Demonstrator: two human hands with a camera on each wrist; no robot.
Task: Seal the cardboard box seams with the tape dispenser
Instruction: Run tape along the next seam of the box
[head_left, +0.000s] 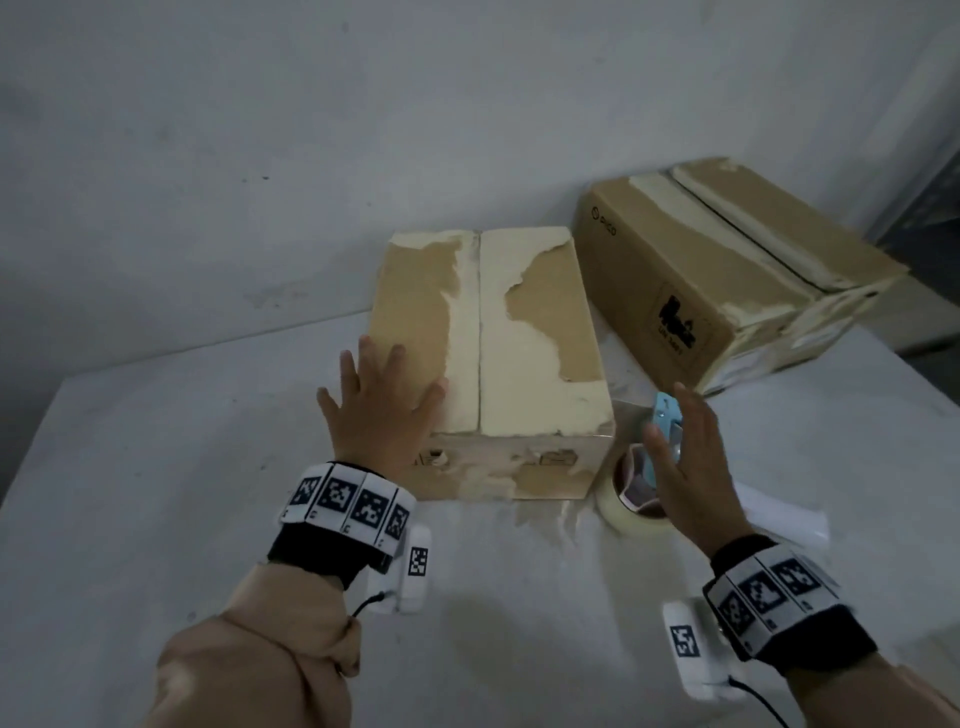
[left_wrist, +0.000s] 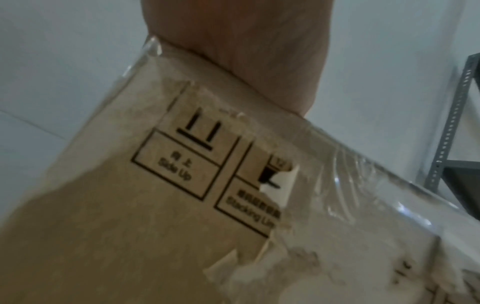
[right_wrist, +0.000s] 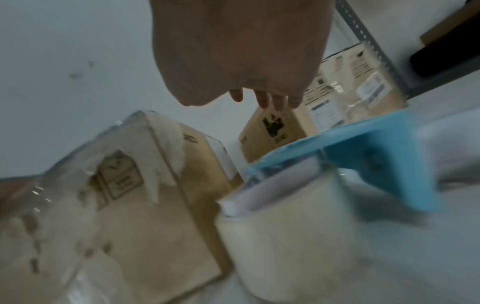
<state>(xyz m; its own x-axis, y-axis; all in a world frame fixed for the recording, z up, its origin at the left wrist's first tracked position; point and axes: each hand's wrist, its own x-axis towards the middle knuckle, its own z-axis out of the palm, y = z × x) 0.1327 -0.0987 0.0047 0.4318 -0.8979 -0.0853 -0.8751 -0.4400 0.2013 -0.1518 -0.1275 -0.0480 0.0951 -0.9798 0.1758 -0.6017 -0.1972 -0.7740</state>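
Note:
A cardboard box (head_left: 519, 332) with a torn, pale top and a centre seam stands on the white table (head_left: 156, 493). My left hand (head_left: 382, 400) lies flat, fingers spread, on the box's near left top corner; in the left wrist view the palm (left_wrist: 233, 41) presses the box edge (left_wrist: 130, 226). To the right of the box stands a blue tape dispenser (head_left: 667, 415) with a roll of clear tape (head_left: 618, 512). My right hand (head_left: 685, 462) hovers over it with straight fingers, not closed round it. The right wrist view shows the dispenser (right_wrist: 376, 160) and roll (right_wrist: 285, 246) below the hand (right_wrist: 246, 51).
A second, larger cardboard box (head_left: 727, 270) lies at the back right, close behind the dispenser. A white sheet of paper (head_left: 779, 514) lies on the table right of the roll. A grey metal shelf post (left_wrist: 451, 123) stands at the far right. A wall backs the table.

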